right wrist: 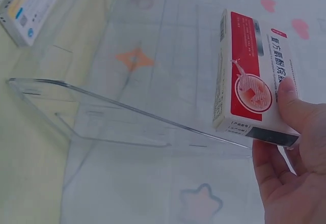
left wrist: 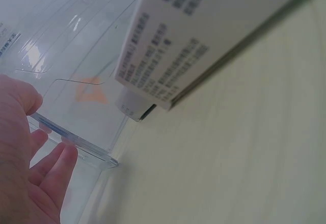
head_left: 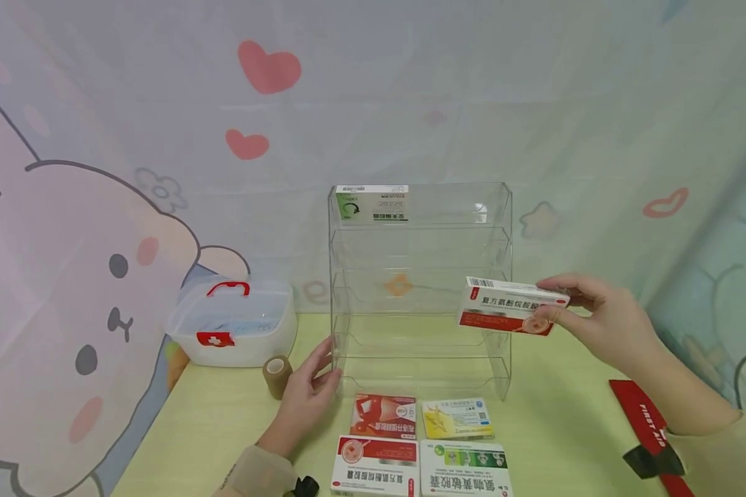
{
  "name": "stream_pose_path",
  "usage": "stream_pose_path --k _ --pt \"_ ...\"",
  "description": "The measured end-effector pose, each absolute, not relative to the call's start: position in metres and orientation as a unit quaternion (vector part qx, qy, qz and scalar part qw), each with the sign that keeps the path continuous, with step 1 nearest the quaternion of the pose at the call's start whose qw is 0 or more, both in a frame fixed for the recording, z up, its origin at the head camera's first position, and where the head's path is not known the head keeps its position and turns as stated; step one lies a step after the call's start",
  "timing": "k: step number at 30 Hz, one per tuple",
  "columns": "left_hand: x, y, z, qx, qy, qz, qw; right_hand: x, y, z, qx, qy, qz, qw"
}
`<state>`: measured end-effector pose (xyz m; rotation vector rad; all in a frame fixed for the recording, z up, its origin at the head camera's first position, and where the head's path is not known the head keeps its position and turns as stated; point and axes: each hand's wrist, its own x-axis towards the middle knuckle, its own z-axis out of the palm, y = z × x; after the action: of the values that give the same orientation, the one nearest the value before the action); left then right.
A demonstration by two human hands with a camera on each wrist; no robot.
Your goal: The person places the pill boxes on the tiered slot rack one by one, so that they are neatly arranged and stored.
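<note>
A green-and-white box (head_left: 463, 473) reading 氨咖黄敏胶囊 lies right of the left hand (head_left: 307, 395), which grips the clear rack (head_left: 419, 367). The right hand (head_left: 609, 319) pinches a red-and-white box (head_left: 497, 305) reading 复方氨酚烷胺 at the rack's right; below that hand, a red strap (head_left: 634, 407) reads FIRST AID.

The right hand (head_left: 612, 321) hides some lettering on the red-and-white box (head_left: 500, 308).

Looks like a staged pharmacy-type tabletop (head_left: 566, 428) w/ cartoon backdrop (head_left: 404, 76), clear rack (head_left: 423, 314), med boxes (head_left: 382, 417) & 1st-aid case (head_left: 242, 350).
</note>
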<state>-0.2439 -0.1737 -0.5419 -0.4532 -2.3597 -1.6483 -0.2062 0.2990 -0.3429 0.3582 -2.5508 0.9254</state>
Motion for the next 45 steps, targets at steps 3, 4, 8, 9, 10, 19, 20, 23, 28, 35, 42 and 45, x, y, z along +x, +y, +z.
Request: stream_pose_path --k 3,4,8,9,10,19,20,23,28,35,42,45 --pt "-0.244 -0.174 -0.542 -0.155 -0.806 -0.56 0.116 -0.216 0.294 -0.326 0.135 -0.899 0.356 0.219" --pt "-0.244 -0.175 -0.542 -0.156 -0.806 -0.56 0.116 -0.22 0.292 -0.32 0.135 -0.892 0.366 0.229" --pt "-0.243 -0.175 -0.541 -0.157 -0.805 -0.562 0.112 -0.239 0.287 -0.295 0.135 -0.867 0.396 0.271" --pt "-0.242 -0.175 -0.541 -0.156 -0.804 -0.564 0.111 -0.244 0.286 -0.288 0.132 -0.865 0.397 0.278" --pt "-0.241 -0.175 -0.541 -0.154 -0.803 -0.564 0.111 -0.249 0.284 -0.282 0.128 -0.863 0.398 0.282" --pt "-0.238 -0.176 -0.543 -0.153 -0.802 -0.567 0.108 -0.281 0.27 -0.245 0.08 -0.876 0.391 0.272" --pt "-0.238 -0.176 -0.542 -0.152 -0.803 -0.567 0.107 -0.284 0.268 -0.243 0.077 -0.877 0.39 0.272" --pt "-0.237 -0.175 -0.541 -0.151 -0.803 -0.567 0.108 -0.293 0.264 -0.236 0.071 -0.878 0.389 0.271" --pt "-0.238 -0.173 -0.539 -0.155 -0.799 -0.572 0.104 -0.305 0.257 -0.226 0.06 -0.878 0.388 0.273" --pt "-0.242 -0.176 -0.541 -0.158 -0.802 -0.564 0.114 -0.323 0.234 -0.219 0.059 -0.871 0.414 0.258" --pt "-0.242 -0.176 -0.541 -0.159 -0.801 -0.566 0.111 -0.336 0.212 -0.223 0.079 -0.876 0.403 0.252" --pt "-0.242 -0.176 -0.54 -0.162 -0.801 -0.566 0.109 -0.34 0.214 -0.226 0.07 -0.878 0.402 0.252"
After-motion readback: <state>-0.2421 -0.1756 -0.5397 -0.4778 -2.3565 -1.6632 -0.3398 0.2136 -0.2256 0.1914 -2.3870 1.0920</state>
